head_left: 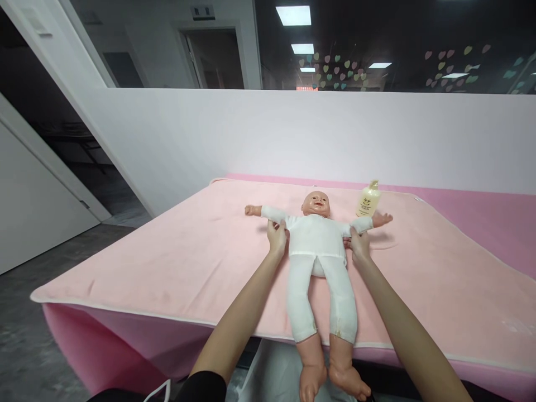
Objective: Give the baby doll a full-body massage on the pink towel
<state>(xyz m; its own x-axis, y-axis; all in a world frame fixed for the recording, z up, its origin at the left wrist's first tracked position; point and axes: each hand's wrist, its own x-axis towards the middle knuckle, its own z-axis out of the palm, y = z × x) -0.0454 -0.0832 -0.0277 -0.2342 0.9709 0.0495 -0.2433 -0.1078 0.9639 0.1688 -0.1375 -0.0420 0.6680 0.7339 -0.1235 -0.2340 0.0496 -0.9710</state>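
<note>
1. A baby doll (317, 237) is laid face up on a pale pink cloth (167, 262), its head pointed away from the person and its feet carried past the cloth's near edge.
2. The doll is dressed in white, with the head, hands and feet left bare; both arms are spread wide and the legs are slightly parted.
3. The doll's upper arm on the picture's left is grasped close to the body by the left hand (277, 239), the fingers curled at the sleeve.
4. The opposite upper arm is gripped in like manner by the right hand (359, 244), with the thumb placed on the sleeve; how firmly either arm is pressed cannot be told.
5. A pale yellow pump bottle (367, 204) is stood just beyond the doll's arm on the right, its base partly hidden.
6. A deeper pink surface (489, 218) is left uncovered along the cloth's far and right sides.
7. The far side is bounded by a white partition (293, 134), topped with dark glass (402, 33) on which heart shapes (343, 70) are seen.
8. At the left, a white door (37, 201) and grey floor (42, 335) are shown.
</note>
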